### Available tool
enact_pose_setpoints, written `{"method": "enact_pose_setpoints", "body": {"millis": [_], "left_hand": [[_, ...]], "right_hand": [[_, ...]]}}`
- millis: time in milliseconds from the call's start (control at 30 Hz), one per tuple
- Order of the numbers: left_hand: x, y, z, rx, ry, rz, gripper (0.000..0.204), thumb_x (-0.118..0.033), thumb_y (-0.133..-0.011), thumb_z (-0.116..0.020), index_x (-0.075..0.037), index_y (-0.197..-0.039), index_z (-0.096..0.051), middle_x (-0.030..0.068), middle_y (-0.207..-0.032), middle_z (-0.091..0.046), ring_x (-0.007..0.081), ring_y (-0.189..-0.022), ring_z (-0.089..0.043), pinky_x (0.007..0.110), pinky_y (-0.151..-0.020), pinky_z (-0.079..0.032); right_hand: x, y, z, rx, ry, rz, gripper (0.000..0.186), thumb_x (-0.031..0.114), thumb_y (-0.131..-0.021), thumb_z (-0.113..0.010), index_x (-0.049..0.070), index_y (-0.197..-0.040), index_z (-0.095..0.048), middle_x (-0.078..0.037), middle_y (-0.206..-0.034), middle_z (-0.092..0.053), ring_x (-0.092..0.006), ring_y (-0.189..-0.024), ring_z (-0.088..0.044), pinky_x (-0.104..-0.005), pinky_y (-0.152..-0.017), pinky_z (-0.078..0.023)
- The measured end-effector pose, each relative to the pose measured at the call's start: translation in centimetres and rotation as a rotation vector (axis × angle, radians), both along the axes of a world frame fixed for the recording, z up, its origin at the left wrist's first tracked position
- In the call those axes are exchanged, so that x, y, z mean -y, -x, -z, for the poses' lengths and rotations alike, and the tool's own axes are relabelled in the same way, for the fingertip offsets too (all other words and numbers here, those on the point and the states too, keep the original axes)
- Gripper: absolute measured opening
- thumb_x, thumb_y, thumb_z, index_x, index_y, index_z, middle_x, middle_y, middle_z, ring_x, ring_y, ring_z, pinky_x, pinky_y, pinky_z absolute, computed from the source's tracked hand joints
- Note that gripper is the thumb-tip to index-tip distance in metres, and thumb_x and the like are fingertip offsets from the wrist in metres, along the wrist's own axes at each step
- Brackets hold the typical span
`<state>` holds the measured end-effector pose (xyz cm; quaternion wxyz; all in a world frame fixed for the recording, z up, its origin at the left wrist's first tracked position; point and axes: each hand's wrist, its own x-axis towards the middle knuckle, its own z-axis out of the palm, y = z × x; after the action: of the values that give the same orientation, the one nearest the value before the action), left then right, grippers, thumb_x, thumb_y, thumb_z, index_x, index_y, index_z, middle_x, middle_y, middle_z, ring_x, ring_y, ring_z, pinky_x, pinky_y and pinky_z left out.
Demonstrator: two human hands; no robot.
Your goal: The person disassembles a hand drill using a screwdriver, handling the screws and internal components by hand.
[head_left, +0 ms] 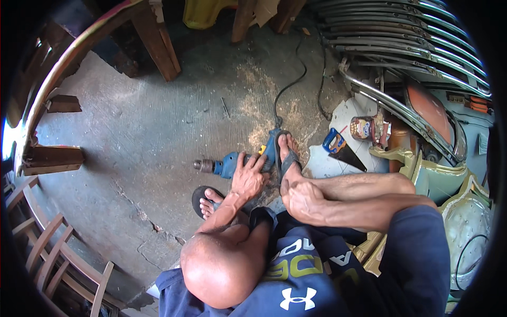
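Observation:
A blue power drill lies on the concrete floor between my sandaled feet, its metal chuck pointing left. My left hand is laid across the drill body, fingers curved over it. The black cord runs from the drill's handle end toward the far side. My right hand is closed in a loose fist beside my right ankle. Whatever is inside that fist, if anything, is hidden. Right of my right foot lies a handsaw with a blue handle.
Sawdust is scattered beyond the drill, near a thin metal rod. A jar stands past the saw. Stacked metal chair frames fill the far right. Wooden chair parts lie at left, below a curved wooden frame.

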<state>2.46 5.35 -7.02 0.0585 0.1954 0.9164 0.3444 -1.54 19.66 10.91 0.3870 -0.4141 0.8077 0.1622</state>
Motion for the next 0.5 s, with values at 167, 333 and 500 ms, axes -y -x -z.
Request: {"method": "enact_pose_setpoints", "body": {"millis": [167, 333, 500], "left_hand": [[-0.2, 0.8, 0.4, -0.031, 0.000, 0.015, 0.020, -0.038, -0.075, -0.079, -0.029, -0.093, -0.081, 0.0050, -0.139, -0.057, 0.0258, -0.137, -0.046, 0.059, -0.117, -0.028], [-0.1, 1.1, 0.0, -0.037, 0.024, 0.015, 0.022, -0.038, -0.074, -0.079, -0.030, -0.094, -0.081, 0.0051, -0.138, -0.057, 0.0260, -0.136, -0.046, 0.059, -0.117, -0.028], [-0.1, 0.5, 0.1, -0.032, -0.046, -0.019, 0.015, -0.035, -0.078, -0.074, -0.023, -0.085, -0.081, 0.0068, -0.136, -0.058, 0.0265, -0.134, -0.048, 0.059, -0.118, -0.026]], "right_hand": [[1.4, 4.5, -1.6, 0.551, -0.232, 1.574, 0.034, 0.028, -0.096, -0.063, 0.006, -0.123, -0.063, -0.019, -0.118, -0.069, -0.0280, -0.068, -0.072, -0.0447, -0.060, -0.059], [-0.3, 2.2, 1.7, 0.118, -0.160, 0.333, 0.024, 0.016, -0.090, -0.059, -0.002, -0.093, -0.075, -0.017, -0.088, -0.076, -0.0259, -0.071, -0.075, -0.0441, -0.058, -0.059], [0.4, 2.2, 0.4, 0.004, -0.194, 0.046, 0.043, 0.018, -0.097, -0.054, -0.002, -0.135, -0.059, -0.018, -0.096, -0.073, -0.0259, -0.075, -0.074, -0.0400, -0.058, -0.059]]}}
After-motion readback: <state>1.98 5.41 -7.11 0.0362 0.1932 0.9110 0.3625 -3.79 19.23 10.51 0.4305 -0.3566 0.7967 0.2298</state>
